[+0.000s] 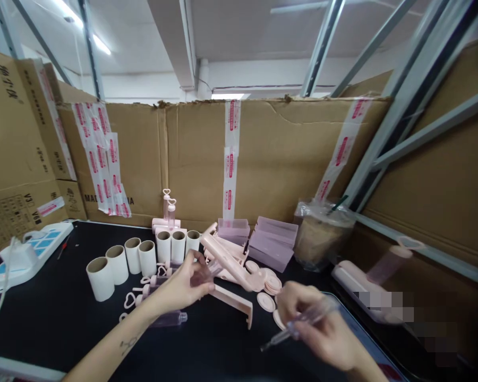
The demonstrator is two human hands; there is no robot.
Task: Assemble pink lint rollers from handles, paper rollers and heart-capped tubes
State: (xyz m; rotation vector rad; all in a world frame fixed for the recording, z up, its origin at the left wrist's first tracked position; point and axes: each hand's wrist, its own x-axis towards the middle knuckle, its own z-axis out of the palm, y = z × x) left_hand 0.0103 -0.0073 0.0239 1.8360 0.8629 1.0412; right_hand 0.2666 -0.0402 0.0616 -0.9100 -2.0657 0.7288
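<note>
Clear tube (278, 337) near right, gripped in closed R hand (327, 339); L hand (191, 281) half-curled at pink bar (234, 301), hold unclear. Far heart-topped tubes (171, 212) look done; mid-surface discs (266, 302) etc. apparently still loose.

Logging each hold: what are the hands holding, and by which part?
Right hand: a blurred, clear narrow-tipped piece, gripped around its wider part. Left hand: seems to pinch the pink bracket by its left end, partly hidden.
</note>
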